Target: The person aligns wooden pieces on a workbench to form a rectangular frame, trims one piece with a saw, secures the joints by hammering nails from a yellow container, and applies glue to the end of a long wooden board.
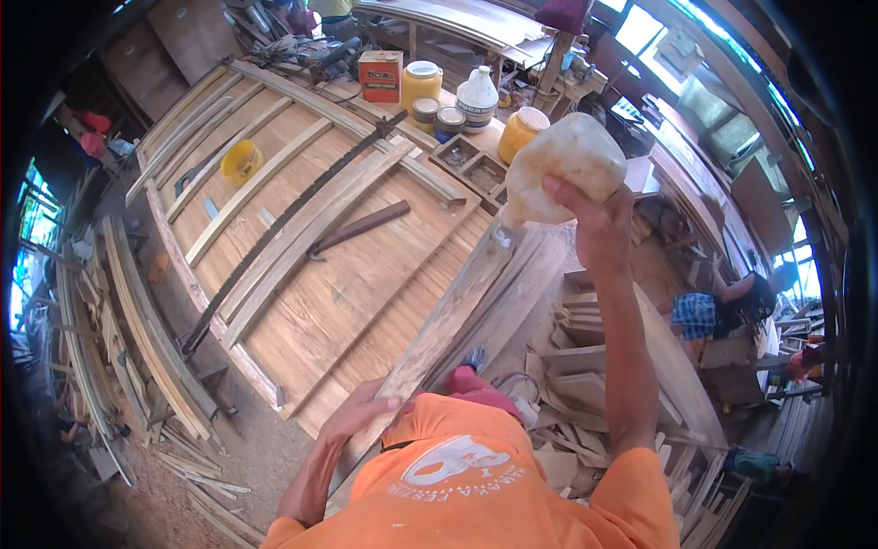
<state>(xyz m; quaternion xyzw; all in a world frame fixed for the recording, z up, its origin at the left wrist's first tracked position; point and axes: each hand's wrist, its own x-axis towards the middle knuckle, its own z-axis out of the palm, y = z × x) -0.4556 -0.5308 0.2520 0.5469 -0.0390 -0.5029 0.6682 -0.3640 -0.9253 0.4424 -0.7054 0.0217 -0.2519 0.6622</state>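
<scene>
My right hand (599,220) is raised and wrapped round a whitish, translucent plastic jug (572,160). The jug is tipped, its lower left end just above the far end of a long wooden board (439,339). A small white patch (501,240) shows on the board below it; I cannot tell if anything is flowing. My left hand (361,412) grips the near end of that board, its fingers over the edge. Left of the board lies a wood-framed plywood panel (357,284), with a hammer (361,229) and a long dark clamp bar (293,229) on it.
Yellow tubs (422,82), small cans (449,123), a white jug (476,99) and a red box (380,76) stand beyond the panel. A yellow bucket (241,163) sits on it. Timber (151,320) is stacked at left, offcuts (576,448) at right. Another person (722,306) is at right.
</scene>
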